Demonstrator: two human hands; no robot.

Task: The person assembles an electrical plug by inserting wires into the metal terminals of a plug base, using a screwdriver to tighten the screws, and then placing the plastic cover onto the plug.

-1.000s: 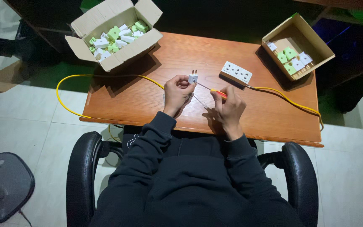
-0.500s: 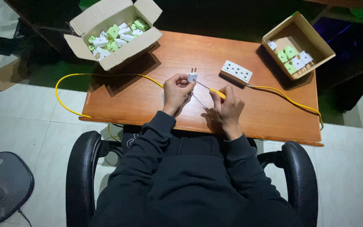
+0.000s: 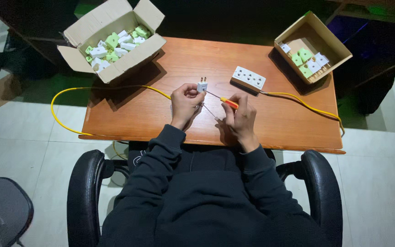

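The left hand [image 3: 184,103] pinches a small white plug [image 3: 202,86]. The right hand [image 3: 239,114] grips an orange screwdriver [image 3: 228,102] beside the plug. The tip might slip and poke a finger.

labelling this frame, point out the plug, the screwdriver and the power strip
plug [image 3: 201,86], head view, on its white body below the prongs
screwdriver [image 3: 229,102], head view, on its orange handle
power strip [image 3: 248,78], head view, on its white top face

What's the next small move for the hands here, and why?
Probably steady and turn the screwdriver: the right hand has its tip against the white plug, which the left hand holds, prongs up, above the table.
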